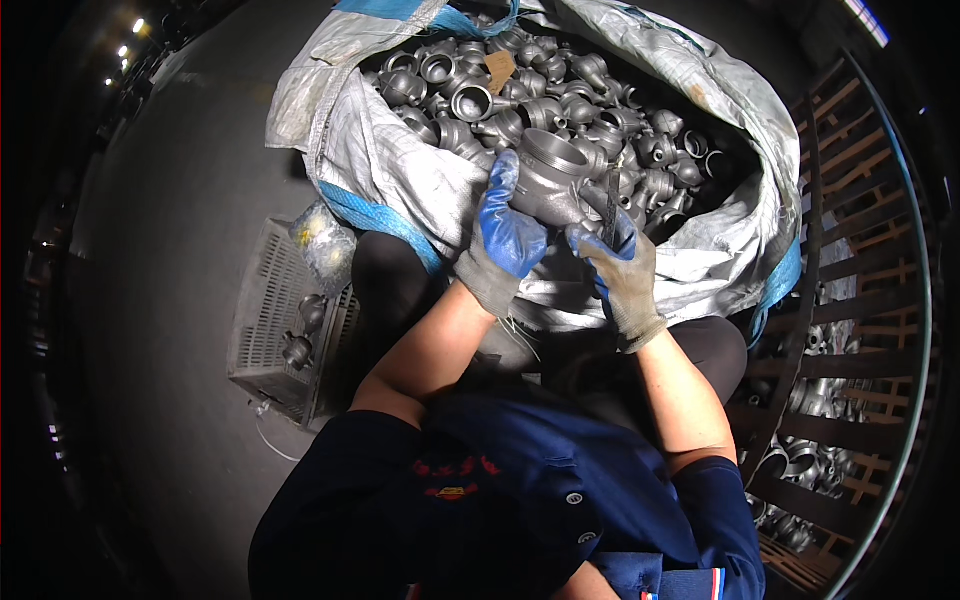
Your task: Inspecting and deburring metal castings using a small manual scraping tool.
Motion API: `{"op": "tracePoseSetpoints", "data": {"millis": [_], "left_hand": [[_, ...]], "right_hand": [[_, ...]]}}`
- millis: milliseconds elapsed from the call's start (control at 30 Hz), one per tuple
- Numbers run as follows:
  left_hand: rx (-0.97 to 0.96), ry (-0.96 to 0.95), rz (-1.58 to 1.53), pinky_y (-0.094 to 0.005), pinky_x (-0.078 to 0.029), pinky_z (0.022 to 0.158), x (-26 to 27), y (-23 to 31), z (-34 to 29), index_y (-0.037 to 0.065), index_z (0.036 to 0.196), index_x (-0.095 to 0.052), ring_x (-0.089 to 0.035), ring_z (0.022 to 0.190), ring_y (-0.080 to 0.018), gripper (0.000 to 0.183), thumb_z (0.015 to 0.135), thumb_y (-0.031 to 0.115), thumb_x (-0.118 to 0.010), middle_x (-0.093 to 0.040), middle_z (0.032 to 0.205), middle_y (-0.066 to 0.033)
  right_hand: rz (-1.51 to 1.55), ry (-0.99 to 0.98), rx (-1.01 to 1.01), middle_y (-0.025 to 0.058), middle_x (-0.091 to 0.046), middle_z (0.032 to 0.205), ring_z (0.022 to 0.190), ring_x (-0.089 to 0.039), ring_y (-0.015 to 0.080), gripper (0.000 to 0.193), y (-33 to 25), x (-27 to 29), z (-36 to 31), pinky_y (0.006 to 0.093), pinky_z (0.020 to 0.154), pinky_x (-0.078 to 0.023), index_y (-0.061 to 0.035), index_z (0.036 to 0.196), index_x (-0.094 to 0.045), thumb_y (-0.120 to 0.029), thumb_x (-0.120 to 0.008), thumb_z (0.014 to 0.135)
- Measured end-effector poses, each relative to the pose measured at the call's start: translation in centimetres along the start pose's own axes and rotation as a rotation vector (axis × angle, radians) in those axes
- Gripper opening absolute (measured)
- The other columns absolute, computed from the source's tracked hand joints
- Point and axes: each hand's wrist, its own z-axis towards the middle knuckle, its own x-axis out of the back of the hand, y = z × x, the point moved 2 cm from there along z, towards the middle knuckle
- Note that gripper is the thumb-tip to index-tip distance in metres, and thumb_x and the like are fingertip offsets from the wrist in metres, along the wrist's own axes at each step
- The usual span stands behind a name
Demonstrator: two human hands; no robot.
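Observation:
A grey metal casting (548, 180) with a wide round mouth and a narrower body is held up at the near rim of a big white sack. My left hand (508, 230), in a blue-coated glove, grips its left side, the thumb pointing up along it. In my right hand (622, 262), also gloved, is a dark, narrow, flat bar (612, 205) that looks like a file. It stands upright against or just beside the casting's right side; whether they touch I cannot tell. The casting's underside is hidden.
The white woven sack (385, 150) ahead holds many similar castings (590, 100) and a scrap of brown cardboard (499, 70). At left, a grey plastic crate (268, 310) contains a few castings and a clear plastic bag (324, 245). A slatted metal cage (835, 365) with more castings stands at right.

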Motion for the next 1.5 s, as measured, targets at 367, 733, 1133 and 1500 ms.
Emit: {"op": "tracePoseSetpoints", "data": {"millis": [367, 733, 1133, 1500], "left_hand": [[0.018, -0.026, 0.019, -0.0468, -0.038, 0.099, 0.3, 2.4, 0.7, 0.001, 0.125, -0.043, -0.048, 0.115, -0.0301, 0.041, 0.092, 0.025, -0.045, -0.048, 0.125, -0.0183], [0.012, -0.125, -0.019, -0.0495, -0.037, 0.100, 0.1, 2.9, 0.2, 0.006, 0.135, -0.030, -0.042, 0.120, -0.0308, 0.047, 0.090, 0.006, -0.039, -0.040, 0.132, -0.0170], [-0.342, -0.216, 0.852, -0.0375, -0.034, 0.104, -1.6, 3.9, -0.5, 0.002, 0.132, -0.036, -0.039, 0.124, -0.0215, 0.046, 0.087, 0.000, -0.043, -0.043, 0.132, -0.0136], [-0.221, -0.183, 0.375, -0.0332, -0.030, 0.105, -0.1, 3.8, -0.1, -0.001, 0.127, -0.042, -0.043, 0.120, -0.0212, 0.037, 0.090, 0.004, -0.040, -0.048, 0.126, -0.0137]], "right_hand": [[0.234, 0.065, -0.063, 0.0005, -0.061, 0.083, 0.067, -0.054, 0.0054, 0.036, 0.1, 2.1, 1.1, 0.0195, 0.064, -0.045, -0.0012, 0.108, -0.059, -0.004, -0.070, 0.073], [0.159, 0.019, 0.041, 0.0026, -0.062, 0.094, 0.077, -0.056, 0.0065, 0.040, -0.5, 2.6, 1.1, 0.0194, 0.073, -0.046, 0.0001, 0.114, -0.056, 0.005, -0.062, 0.075], [0.247, -0.017, -0.280, -0.0055, -0.045, 0.058, 0.040, -0.036, 0.0019, 0.012, -1.3, 3.1, 0.6, 0.0173, 0.034, -0.025, -0.0083, 0.090, -0.052, -0.019, -0.057, 0.087], [0.334, 0.004, -0.327, -0.0017, -0.052, 0.059, 0.037, -0.034, 0.0026, 0.020, -0.7, 3.4, 0.7, 0.0181, 0.032, -0.024, -0.0103, 0.096, -0.055, -0.029, -0.055, 0.089]]}}
